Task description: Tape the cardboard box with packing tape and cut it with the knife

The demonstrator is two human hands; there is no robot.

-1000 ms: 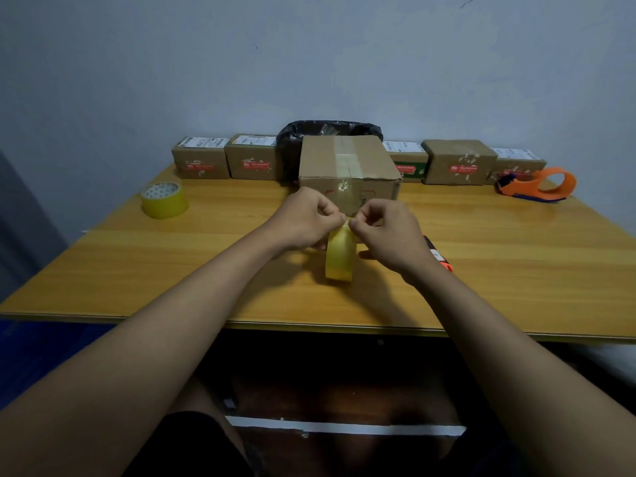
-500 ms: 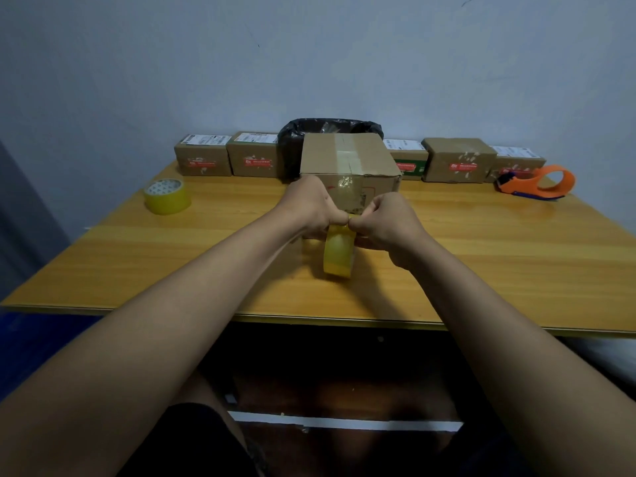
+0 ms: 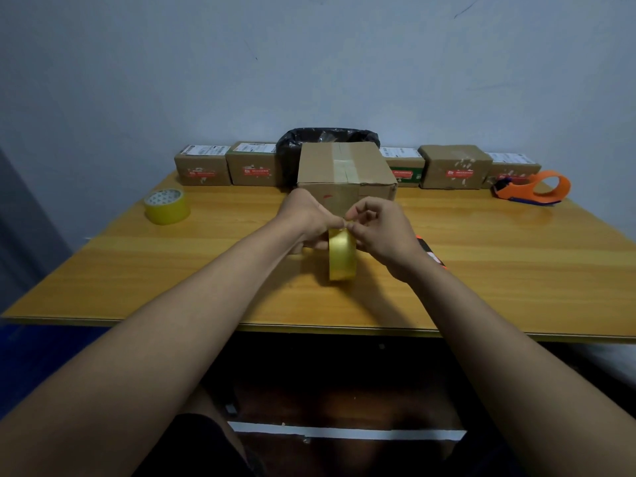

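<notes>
**Q:** So where's everything sitting right now? Trying to picture the next move.

**Me:** Okay, left to right. Far left on the tabletop (image 3: 103, 256) there's a spare yellow tape roll (image 3: 167, 206) lying flat, not in play. Then my left hand (image 3: 306, 216), closed around the left side of the packing tape roll (image 3: 341, 254) and pinching at its top. The roll stands on edge, so its flat faces point left and right and the band runs straight away from me. My right hand (image 3: 382, 232) is on the other side, thumb and forefinger pinched together right at the top of the roll. I think I'm picking at the loose end, but it's too small to tell if I've actually got it.

**Q:** And the box?

**Me:** The cardboard box (image 3: 346, 173) is dead ahead, just beyond both hands, with an old tape strip running front to back down the middle of the lid. That's the bit that matters: the seam lines up with the roll's band, so once the end is free I'd guess it's a straight pull forward and over. Both hands are about equally near it.

**Q:** Knife?

**Me:** There's an orange-and-black thing (image 3: 432, 254) poking out from under my right wrist, probably the knife, mostly hidden. Far right is an orange tape dispenser (image 3: 531, 189).
</notes>
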